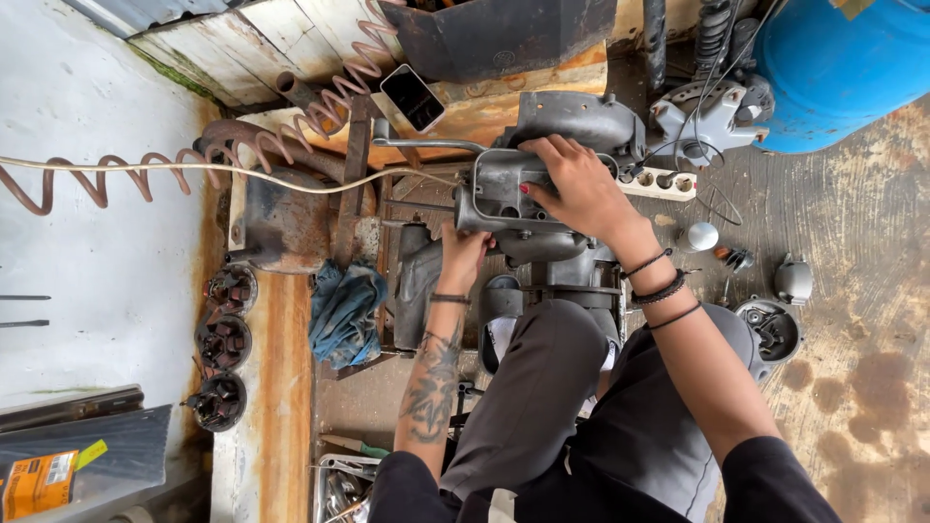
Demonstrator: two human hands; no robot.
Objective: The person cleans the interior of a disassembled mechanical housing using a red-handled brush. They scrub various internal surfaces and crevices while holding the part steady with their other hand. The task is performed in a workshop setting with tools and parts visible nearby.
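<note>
floor: stained concrete, carries everything on the right side
blue barrel: top right corner, lying just beside the small grey parts
engine casing: grey metal, large, dead centre in front of the person's knees; open cover face turned up; both hands on it
rusty bench: left of the casing, worn wood and corroded steel; coiled copper-coloured hose runs across it with a pale cable alongside
blue rag: crumpled at the bench edge, just left of the casing
left hand: tattooed forearm, fingers curled shut on the casing's lower left edge; what is under the fingertips is hidden
right hand: beaded bands at the wrist, palm down on top of the casing, fingers spread and bent over its rim, pressing not pinching
round grey cover: on the floor right of the person's knee, well apart from the casing
three wound coils: in a row on the bench's left edge
phone: dark screen, propped on the wood above the casing
power strip: white, touching the casing's right side
</note>
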